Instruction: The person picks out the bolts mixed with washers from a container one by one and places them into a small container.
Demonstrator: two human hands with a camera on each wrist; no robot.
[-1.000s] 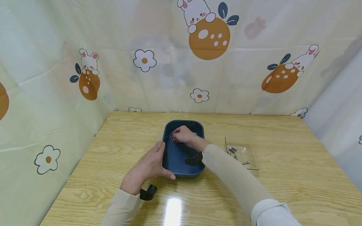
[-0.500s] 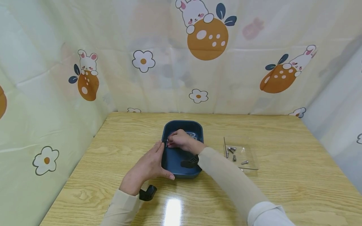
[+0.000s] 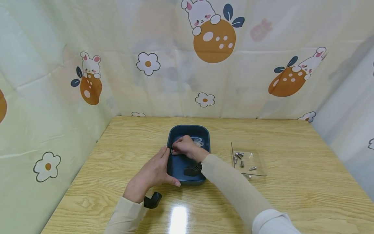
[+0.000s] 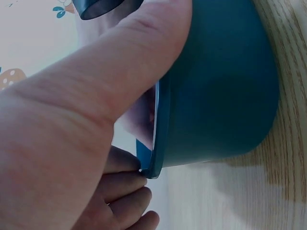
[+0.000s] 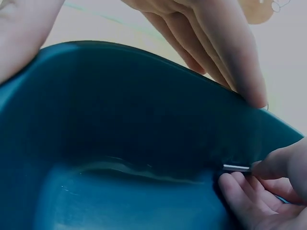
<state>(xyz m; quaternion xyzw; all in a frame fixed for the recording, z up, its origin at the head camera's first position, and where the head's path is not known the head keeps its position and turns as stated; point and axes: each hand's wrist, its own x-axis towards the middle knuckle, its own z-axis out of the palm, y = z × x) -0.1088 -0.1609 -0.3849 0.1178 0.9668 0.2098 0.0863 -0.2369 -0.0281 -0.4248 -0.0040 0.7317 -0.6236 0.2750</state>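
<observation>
A deep blue plastic box [image 3: 187, 175] stands on the table. My left hand [image 3: 153, 170] rests on its near left corner in the head view, fingers straight along the left rim and thumb over the near edge. Inside the box, my right hand [image 3: 184, 145] pinches a small metal screw [image 5: 236, 168] between thumb and fingers, close to the left wall. The right wrist view shows the screw lying sideways, its other end hidden by the fingers. Several flat, pale grey pieces [image 3: 198, 142] lie at the far right of the box floor, partly covered by the right hand.
To the right of the box lies a clear shallow tray [image 3: 258, 157] with several metal screws [image 3: 242, 164] in it. Black wrist-camera mounts [image 3: 153, 200] stick out below both wrists. A patterned curtain [image 3: 172, 84] hangs behind the wooden table [image 3: 292, 169].
My right hand has moved left and slightly nearer with the screw, up to the box's left wall. More of the pale pieces now show. My left hand has stayed on the rim.
</observation>
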